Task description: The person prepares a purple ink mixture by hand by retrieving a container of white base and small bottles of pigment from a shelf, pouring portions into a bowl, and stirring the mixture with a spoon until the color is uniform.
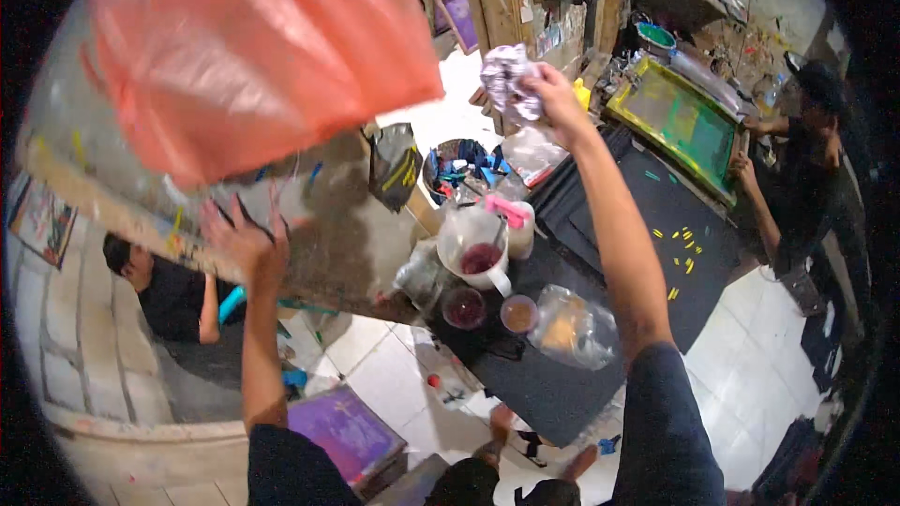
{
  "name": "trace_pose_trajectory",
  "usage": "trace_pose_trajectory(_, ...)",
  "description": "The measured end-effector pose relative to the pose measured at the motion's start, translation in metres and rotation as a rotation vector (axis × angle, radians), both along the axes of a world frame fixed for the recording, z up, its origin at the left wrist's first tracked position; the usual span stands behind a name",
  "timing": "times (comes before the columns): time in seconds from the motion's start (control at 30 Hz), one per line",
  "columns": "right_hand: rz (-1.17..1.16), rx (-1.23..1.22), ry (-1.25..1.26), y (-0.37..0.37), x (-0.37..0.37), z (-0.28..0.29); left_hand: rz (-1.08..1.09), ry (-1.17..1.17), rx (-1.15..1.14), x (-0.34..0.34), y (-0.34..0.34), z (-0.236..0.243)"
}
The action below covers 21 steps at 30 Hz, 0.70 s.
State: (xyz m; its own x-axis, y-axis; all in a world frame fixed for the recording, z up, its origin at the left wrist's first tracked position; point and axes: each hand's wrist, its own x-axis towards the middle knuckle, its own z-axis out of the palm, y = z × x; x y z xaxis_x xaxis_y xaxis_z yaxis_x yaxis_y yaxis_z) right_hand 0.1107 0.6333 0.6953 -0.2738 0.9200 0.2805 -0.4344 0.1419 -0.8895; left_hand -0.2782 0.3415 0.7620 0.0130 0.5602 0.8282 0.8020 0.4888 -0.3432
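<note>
A large translucent red plastic bag [262, 56] fills the upper left, spread out above a worn, paint-marked tabletop [328, 262]. My left hand [246, 239] is just below the bag's lower edge, its fingers spread and apparently holding nothing; whether they touch the plastic I cannot tell. Out in front, my right hand [558, 103] is closed around a crumpled pale-purple wad [509, 82], either cloth or thin plastic. Below it on a black table stand a white jug [473, 244] with dark red liquid, a pink-handled tool [507, 210], and two small cups of liquid [463, 307].
A co-worker [811, 159] at the right grips a yellow-edged printing screen [680, 126] over black cloth with small yellow prints. Another person [173, 290] is low at the left. A clear plastic bag [572, 326], a scrap basket [459, 164] and a purple screen [342, 436] are nearby.
</note>
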Motion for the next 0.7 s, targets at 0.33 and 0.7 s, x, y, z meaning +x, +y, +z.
trace_pose_trajectory(0.33,0.029,-0.210,-0.916,0.162,-0.097,-0.090,0.856,-0.082,-0.444,0.009,0.035,-0.024)
trace_pose_trajectory(0.7,-0.168,0.019,-0.597,-0.148,0.085,-0.093,-0.043,0.180,0.056,-0.015,0.012,-0.011)
